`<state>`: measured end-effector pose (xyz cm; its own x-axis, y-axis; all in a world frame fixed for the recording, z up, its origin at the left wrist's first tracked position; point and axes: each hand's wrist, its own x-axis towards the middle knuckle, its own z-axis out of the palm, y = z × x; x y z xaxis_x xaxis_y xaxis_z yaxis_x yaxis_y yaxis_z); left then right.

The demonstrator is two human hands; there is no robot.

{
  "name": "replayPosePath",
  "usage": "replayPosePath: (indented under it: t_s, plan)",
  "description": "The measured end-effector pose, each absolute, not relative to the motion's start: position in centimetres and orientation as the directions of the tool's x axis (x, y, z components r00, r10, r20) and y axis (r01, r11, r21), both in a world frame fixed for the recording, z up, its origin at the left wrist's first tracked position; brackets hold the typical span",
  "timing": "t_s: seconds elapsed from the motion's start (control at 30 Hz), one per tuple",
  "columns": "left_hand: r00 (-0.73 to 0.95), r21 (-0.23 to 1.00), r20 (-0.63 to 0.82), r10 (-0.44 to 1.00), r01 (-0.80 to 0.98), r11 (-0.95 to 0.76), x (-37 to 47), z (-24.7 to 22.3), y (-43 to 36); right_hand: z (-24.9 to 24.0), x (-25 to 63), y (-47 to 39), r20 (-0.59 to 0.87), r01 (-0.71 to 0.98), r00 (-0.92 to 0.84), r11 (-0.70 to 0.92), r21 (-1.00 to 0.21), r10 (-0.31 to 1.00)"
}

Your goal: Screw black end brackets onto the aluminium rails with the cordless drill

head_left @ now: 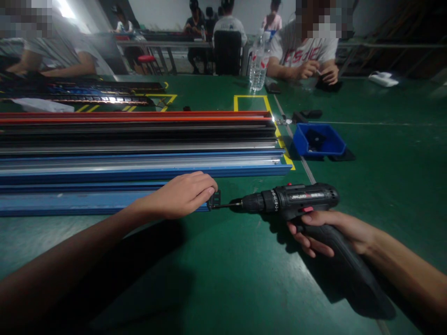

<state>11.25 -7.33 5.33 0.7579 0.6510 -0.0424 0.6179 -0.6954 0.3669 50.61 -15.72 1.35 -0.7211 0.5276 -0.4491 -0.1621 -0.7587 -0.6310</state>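
Note:
My right hand (324,232) is wrapped around the grip of a black cordless drill (296,197), which lies on its side and points left. From its chuck a long thin bit (232,204) reaches a black slotted end cap (215,201). That cap sits at the right end of a blue metal profile (104,201). Over this end my left hand (188,193) is closed, its fingers curled down the far side and against the cap. The bit's tip meets the cap's lower part; whether a screw is there is too small to tell.
Beyond lie several long profiles, including blue (244,171) and orange (209,115) ones. A blue bin (319,142) with dark parts stands to their right on the green table (384,186). Water bottles (257,63) and a co-worker's hands (309,70) are at the far side.

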Motion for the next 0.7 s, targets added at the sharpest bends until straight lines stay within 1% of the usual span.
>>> replayPosePath:
  t_s: [0.13, 0.3, 0.43, 0.7]
  plan:
    - [0.759, 0.362, -0.038, 0.650, 0.617, -0.699, 11.16, 5.17, -7.31, 1.60, 50.52, -15.64, -0.460, -0.154, -0.716, -0.761, -0.630, 0.525]
    - [0.760, 0.354, -0.038, 0.649, 0.618, -0.702, 11.15, 5.13, -7.23, 1.77, 50.36, -15.61, -0.438, -0.166, -0.719, -0.744, -0.647, 0.540]
    - [0.759, 0.358, -0.048, 0.650, 0.621, -0.698, 11.18, 5.25, -7.23, 1.82, 50.33, -15.60, -0.452, -0.163, -0.717, -0.758, -0.631, 0.531]
    - [0.758, 0.345, -0.040, 0.651, 0.622, -0.703, 11.05, 5.03, -7.18, 1.63, 50.36, -15.68, -0.433, -0.180, -0.725, -0.755, -0.631, 0.535]
